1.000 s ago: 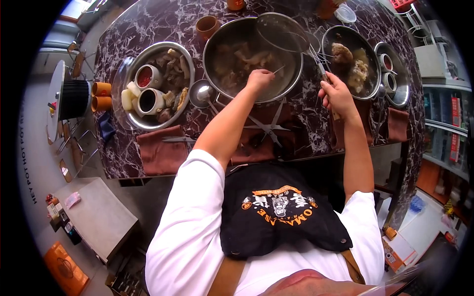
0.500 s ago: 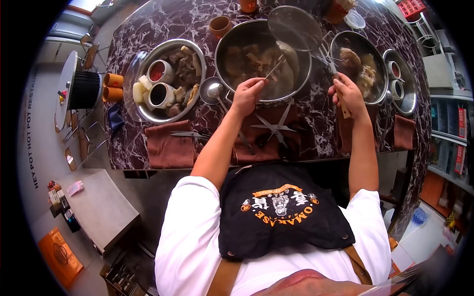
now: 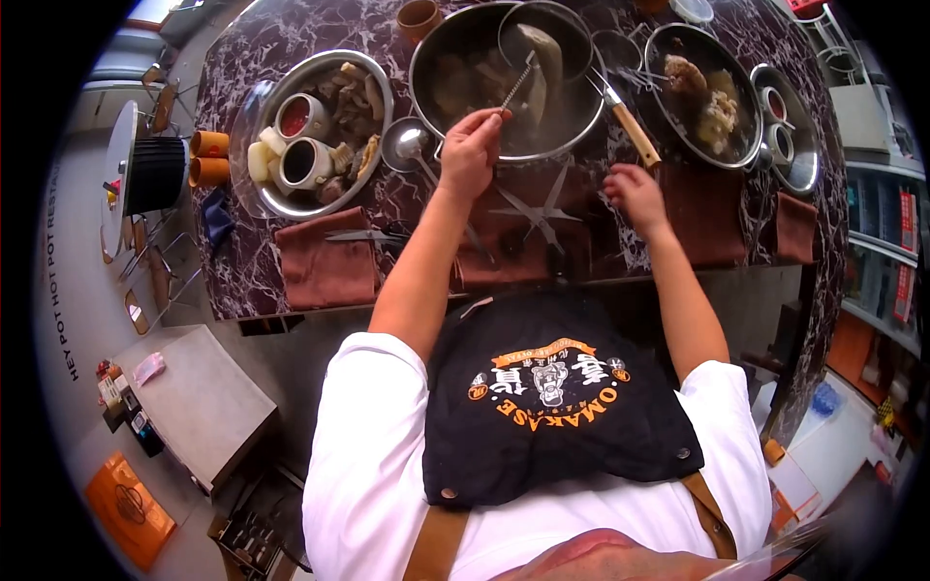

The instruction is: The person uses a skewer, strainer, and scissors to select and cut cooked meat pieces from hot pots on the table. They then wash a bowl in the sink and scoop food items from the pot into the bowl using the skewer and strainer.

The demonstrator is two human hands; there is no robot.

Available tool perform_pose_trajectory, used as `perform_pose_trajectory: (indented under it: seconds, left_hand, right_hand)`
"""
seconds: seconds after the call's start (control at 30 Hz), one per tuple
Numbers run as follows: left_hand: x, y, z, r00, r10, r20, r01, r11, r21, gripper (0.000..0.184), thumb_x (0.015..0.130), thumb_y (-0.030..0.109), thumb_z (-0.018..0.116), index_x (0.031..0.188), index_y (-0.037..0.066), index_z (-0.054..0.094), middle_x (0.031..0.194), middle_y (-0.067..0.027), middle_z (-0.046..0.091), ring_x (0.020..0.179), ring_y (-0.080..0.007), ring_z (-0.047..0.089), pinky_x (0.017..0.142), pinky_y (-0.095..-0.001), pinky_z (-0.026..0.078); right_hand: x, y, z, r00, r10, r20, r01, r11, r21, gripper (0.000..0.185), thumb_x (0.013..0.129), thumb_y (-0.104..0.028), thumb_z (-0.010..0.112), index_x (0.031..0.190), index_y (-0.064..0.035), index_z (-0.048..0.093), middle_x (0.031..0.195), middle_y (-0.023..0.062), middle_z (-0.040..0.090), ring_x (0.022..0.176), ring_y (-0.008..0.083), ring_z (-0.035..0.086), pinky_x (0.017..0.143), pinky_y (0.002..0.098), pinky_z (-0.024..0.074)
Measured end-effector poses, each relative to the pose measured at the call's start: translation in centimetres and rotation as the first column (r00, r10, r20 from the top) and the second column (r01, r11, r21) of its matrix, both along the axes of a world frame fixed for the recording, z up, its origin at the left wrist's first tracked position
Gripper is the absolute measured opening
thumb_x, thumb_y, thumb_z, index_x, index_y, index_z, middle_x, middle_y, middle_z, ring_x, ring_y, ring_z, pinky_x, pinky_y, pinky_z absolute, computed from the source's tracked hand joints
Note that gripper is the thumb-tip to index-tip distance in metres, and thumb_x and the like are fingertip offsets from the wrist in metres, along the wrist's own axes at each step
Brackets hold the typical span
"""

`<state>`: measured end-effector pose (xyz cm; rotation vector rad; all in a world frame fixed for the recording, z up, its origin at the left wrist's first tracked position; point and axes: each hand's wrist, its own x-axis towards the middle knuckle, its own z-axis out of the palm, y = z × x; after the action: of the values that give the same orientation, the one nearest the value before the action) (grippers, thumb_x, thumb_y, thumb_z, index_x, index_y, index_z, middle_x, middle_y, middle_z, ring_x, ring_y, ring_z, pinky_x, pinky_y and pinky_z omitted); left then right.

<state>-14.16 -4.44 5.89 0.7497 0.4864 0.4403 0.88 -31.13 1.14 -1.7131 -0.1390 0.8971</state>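
My left hand is closed on a thin twisted metal rod that reaches over the big steel pot. The rod's far end is by a long pale piece of meat in the steaming broth; I cannot tell whether it is hooked in. A round mesh strainer lies across the pot, its wooden handle jutting over the right rim. Just below that handle, my right hand hovers with loosely curled fingers and nothing in them. Scissors lie spread on the table before the pot.
On the left is an oval steel tray with meats and two sauce cups. A ladle rests beside it. To the right stand a steel pan with meat chunks and another tray. Brown napkins line the front edge.
My right hand has let go of the strainer and drawn back toward me. The strainer now rests on the pot. My left hand stays on the rod, which points more steeply away.
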Motion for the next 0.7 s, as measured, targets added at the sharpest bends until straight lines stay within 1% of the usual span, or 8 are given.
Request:
perform_pose_trajectory:
  seconds: [0.03,0.07,0.1,0.13,0.2,0.3,0.47,0.7]
  left_hand:
    - [-0.1,0.1,-0.3,1.000,0.013,-0.014,-0.013,1.000,-0.002,0.013,0.093,0.009,0.059,0.100,0.001,0.067,0.058,0.0070,0.047,0.044,-0.0019,0.033,0.039,-0.0195,0.022]
    - [-0.3,0.3,-0.6,0.999,0.025,-0.027,-0.025,1.000,-0.001,0.013,0.093,0.009,0.059,0.100,0.001,0.067,0.058,0.0067,0.047,0.043,-0.0022,0.033,0.039,-0.0199,0.022]
    - [-0.5,0.6,-0.6,1.000,0.019,-0.009,-0.019,1.000,-0.020,0.013,0.093,0.009,0.059,0.100,0.000,0.066,0.059,0.0065,0.048,0.042,-0.0028,0.033,0.038,-0.0205,0.021]
    - [-0.7,0.9,-1.0,1.000,0.012,0.027,-0.011,0.999,-0.040,0.013,0.093,0.009,0.059,0.101,0.000,0.066,0.060,0.0068,0.047,0.043,-0.0030,0.032,0.039,-0.0203,0.021]
    - [-0.8,1.4,-1.4,0.999,0.025,-0.025,-0.027,0.996,-0.079,0.014,0.094,0.009,0.058,0.102,0.000,0.065,0.061,0.0073,0.046,0.045,-0.0029,0.032,0.041,-0.0202,0.022]
    - [-0.7,1.5,-1.8,0.998,0.030,-0.055,-0.035,0.995,-0.093,0.016,0.095,0.011,0.057,0.105,0.001,0.064,0.061,0.0075,0.039,0.047,-0.0040,0.029,0.043,-0.0211,0.022]
    - [0.2,3.0,-1.9,0.993,0.053,-0.105,-0.066,0.990,-0.122,0.015,0.096,0.013,0.054,0.104,0.004,0.063,0.059,0.0070,0.032,0.047,-0.0054,0.025,0.043,-0.0220,0.020]
    - [0.0,6.7,-3.5,0.972,0.133,-0.196,-0.185,0.943,-0.278,0.013,0.098,0.018,0.051,0.100,0.008,0.059,0.057,0.0052,0.031,0.042,-0.0078,0.022,0.041,-0.0234,0.019]
  right_hand:
    - [-1.8,-1.5,-3.0,0.814,0.281,0.509,-0.235,0.960,-0.154,0.029,0.087,-0.018,0.061,0.111,-0.0017,0.060,0.098,0.0115,0.068,0.083,0.0250,0.066,0.073,0.0347,0.0522]
    - [-4.7,-1.6,-1.0,0.799,0.386,0.461,-0.270,0.915,-0.299,0.033,0.083,-0.017,0.065,0.113,-0.0027,0.059,0.103,0.0140,0.066,0.093,0.0309,0.063,0.083,0.0377,0.0500]
    - [-6.2,-2.1,-1.4,0.593,0.500,0.631,-0.324,0.866,-0.381,0.036,0.078,-0.016,0.069,0.111,-0.0044,0.060,0.105,0.0157,0.063,0.100,0.0337,0.058,0.085,0.0391,0.0487]
    - [-7.6,-2.0,-0.9,0.457,0.522,0.720,-0.337,0.851,-0.402,0.036,0.074,-0.016,0.071,0.107,-0.0063,0.059,0.098,0.0148,0.061,0.096,0.0341,0.057,0.082,0.0423,0.0481]
    - [-9.5,-1.5,0.0,0.372,0.559,0.742,-0.288,0.829,-0.480,0.030,0.073,-0.015,0.071,0.098,-0.0067,0.058,0.091,0.0142,0.058,0.089,0.0335,0.057,0.077,0.0433,0.0482]
    - [-11.4,-2.0,-1.4,0.463,0.653,0.600,-0.377,0.757,-0.533,0.032,0.072,-0.018,0.073,0.093,-0.0060,0.053,0.094,0.0137,0.056,0.086,0.0341,0.057,0.071,0.0440,0.0500]
    - [-13.4,-1.2,-1.8,0.403,0.756,0.515,-0.330,0.645,-0.689,0.042,0.070,-0.024,0.076,0.097,-0.0037,0.051,0.093,0.0147,0.055,0.088,0.0327,0.058,0.070,0.0411,0.0525]
    - [-14.8,-0.8,-2.7,0.424,0.717,0.553,-0.249,0.680,-0.690,0.048,0.069,-0.026,0.078,0.099,-0.0021,0.049,0.093,0.0154,0.054,0.088,0.0333,0.058,0.071,0.0406,0.0530]
